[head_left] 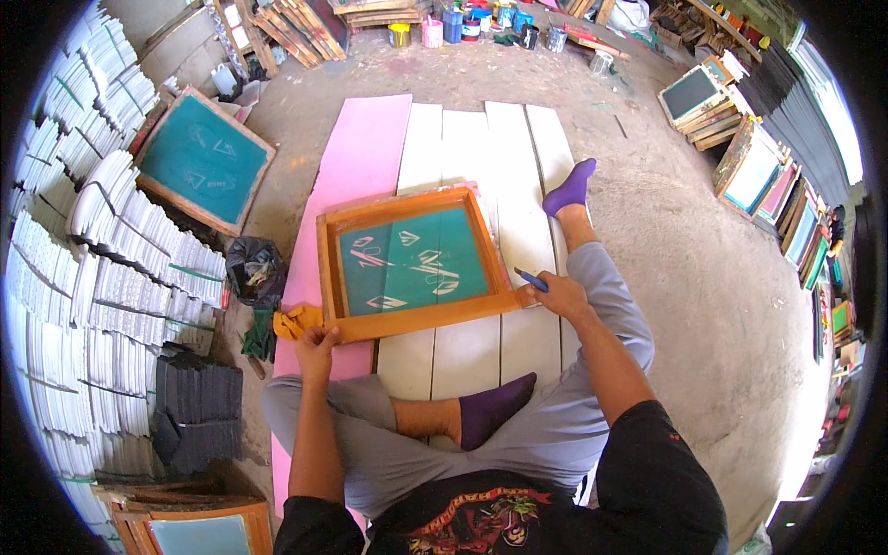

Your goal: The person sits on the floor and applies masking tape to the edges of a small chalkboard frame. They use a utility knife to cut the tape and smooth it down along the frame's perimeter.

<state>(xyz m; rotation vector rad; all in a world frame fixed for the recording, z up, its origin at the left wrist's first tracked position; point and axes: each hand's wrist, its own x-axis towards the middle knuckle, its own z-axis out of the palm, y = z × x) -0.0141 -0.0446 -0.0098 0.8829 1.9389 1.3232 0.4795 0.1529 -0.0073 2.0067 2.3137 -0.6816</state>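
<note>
A wooden screen-printing frame [327, 268] with a green mesh [381, 268] lies on the boards in front of me. Pale leaf-like shapes and lettering show on the mesh. Along the frame's near side runs a smooth orange-brown strip [421, 322], perhaps tape. My left hand [316, 350] is closed at the near left corner, fingers pinched on the strip or the frame edge. Beside it lies a crumpled yellow-orange piece [296, 321], its material unclear. At the near right corner, my right hand [562, 298] grips a blue cutter knife [531, 279], its tip close to the frame.
I sit on white boards [467, 351] beside a pink board [356, 153]. Stacked white sheets [120, 305] and another green screen [203, 162] stand left. Paint cans [432, 32] sit at the far side; more frames [758, 171] lean at right.
</note>
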